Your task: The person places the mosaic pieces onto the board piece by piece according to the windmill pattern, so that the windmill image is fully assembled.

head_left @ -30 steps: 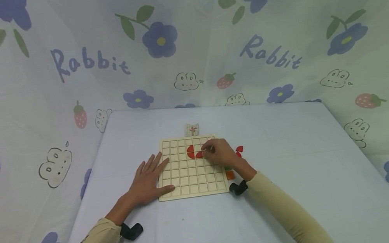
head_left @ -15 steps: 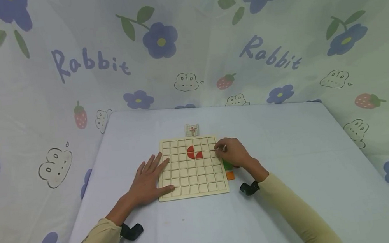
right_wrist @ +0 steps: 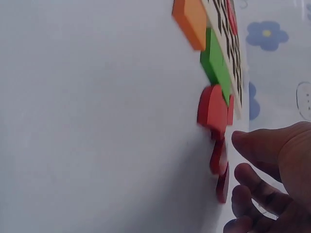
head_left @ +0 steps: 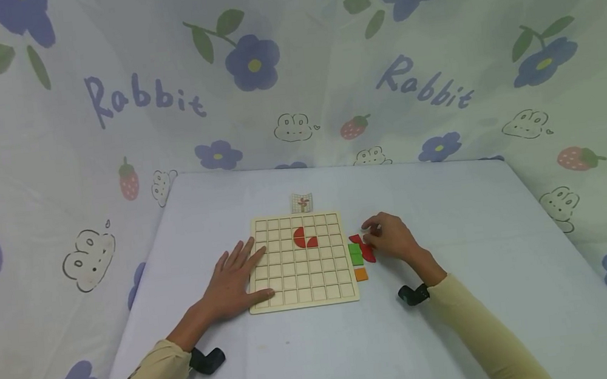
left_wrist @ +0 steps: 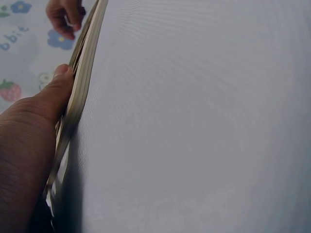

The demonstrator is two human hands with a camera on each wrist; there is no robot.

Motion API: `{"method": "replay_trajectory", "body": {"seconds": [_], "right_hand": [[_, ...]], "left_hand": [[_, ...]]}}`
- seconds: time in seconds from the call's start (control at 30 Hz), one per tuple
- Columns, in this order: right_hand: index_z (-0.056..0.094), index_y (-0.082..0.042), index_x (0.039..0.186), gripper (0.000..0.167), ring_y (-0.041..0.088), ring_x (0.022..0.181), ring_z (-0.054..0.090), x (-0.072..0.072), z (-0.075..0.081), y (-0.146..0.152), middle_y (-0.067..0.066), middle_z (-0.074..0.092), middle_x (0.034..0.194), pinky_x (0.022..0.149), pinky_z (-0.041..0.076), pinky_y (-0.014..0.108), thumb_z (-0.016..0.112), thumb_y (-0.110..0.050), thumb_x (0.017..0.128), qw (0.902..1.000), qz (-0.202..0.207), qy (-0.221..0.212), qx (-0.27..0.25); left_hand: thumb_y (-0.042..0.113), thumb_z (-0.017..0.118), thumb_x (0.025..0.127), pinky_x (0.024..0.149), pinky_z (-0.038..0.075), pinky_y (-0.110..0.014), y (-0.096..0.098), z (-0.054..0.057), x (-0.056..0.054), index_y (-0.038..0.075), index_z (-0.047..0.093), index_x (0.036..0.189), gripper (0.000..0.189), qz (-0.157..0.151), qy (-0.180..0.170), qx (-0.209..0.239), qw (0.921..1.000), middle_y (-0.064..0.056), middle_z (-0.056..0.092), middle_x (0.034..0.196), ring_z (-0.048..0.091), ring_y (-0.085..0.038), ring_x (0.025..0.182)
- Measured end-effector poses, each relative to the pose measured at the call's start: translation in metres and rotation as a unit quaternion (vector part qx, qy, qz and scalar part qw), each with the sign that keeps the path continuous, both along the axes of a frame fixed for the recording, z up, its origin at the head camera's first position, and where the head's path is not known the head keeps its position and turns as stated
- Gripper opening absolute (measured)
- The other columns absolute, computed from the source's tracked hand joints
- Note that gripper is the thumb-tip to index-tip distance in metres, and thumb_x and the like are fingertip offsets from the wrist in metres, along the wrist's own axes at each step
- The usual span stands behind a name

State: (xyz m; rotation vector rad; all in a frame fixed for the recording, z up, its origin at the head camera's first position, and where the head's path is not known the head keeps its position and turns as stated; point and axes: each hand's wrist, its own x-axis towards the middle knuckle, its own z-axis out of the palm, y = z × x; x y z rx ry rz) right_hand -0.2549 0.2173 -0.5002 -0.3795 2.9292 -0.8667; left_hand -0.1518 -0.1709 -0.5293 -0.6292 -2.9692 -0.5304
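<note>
Board: pale, gridded, laid flat on the bench; clock positions taken from its centre in the head view, 12 being towards the backdrop.
Left hand: placed at 8 to 9 o'clock; fingers spread and straightened, tips rested over the board's edge, thumb laid at the near corner.
Right hand: held off the board at 2 to 3 o'clock; fingers loosely bent, thumb parted from forefinger, nothing seen gripped; contact with pieces cannot be told.
Set red pieces: three quarter-rounds, placed on the board at 12 o'clock; two joined as a half-round, the third at their 4 o'clock.
Loose red pieces: grouped at 3 o'clock, near the right hand, partly covered by it.
Green pieces: laid at 3 o'clock, between board and loose red pieces.
Orange piece: square, laid at 4 o'clock beside the board.
Card: slightly curved, printed with a red figure, placed at 12 o'clock.
</note>
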Motion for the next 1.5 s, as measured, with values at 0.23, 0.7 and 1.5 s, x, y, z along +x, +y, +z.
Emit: {"method": "replay_trajectory", "body": {"seconds": [0.23, 0.7, 1.5], "right_hand": [[0.076, -0.009, 0.105, 0.021, 0.022, 0.078, 0.052, -0.001, -0.006, 0.019, 0.005, 0.059, 0.093, 0.062, 0.047, 0.032, 0.075, -0.017, 0.086, 0.9990, -0.011, 0.026, 0.034], [0.071, -0.007, 0.100, 0.018, 0.022, 0.079, 0.054, -0.001, -0.010, 0.026, 0.004, 0.061, 0.089, 0.068, 0.049, 0.033, 0.076, -0.019, 0.088, 0.9998, -0.017, 0.008, -0.006], [0.073, -0.010, 0.099, 0.011, 0.019, 0.080, 0.056, -0.003, -0.009, -0.018, 0.000, 0.063, 0.093, 0.062, 0.051, 0.028, 0.074, -0.012, 0.088, 0.9957, 0.028, 0.012, -0.088]], "left_hand": [[0.074, 0.057, 0.082, 0.112, 0.011, -0.061, 0.001, 0.000, -0.001, 0.015, 0.029, 0.156, 0.099, 0.000, -0.002, -0.001, 1.0000, -0.014, 0.013, 0.163, 0.010, -0.036, 0.148], [0.074, 0.057, 0.082, 0.112, 0.011, -0.061, 0.001, 0.000, -0.001, 0.015, 0.030, 0.156, 0.099, -0.001, -0.001, -0.002, 1.0000, -0.014, 0.014, 0.162, 0.010, -0.036, 0.148], [0.074, 0.058, 0.082, 0.113, 0.008, -0.059, 0.000, -0.006, -0.002, 0.016, 0.029, 0.156, 0.098, 0.002, -0.005, 0.007, 1.0000, -0.011, 0.011, 0.164, 0.007, -0.034, 0.148]]}}
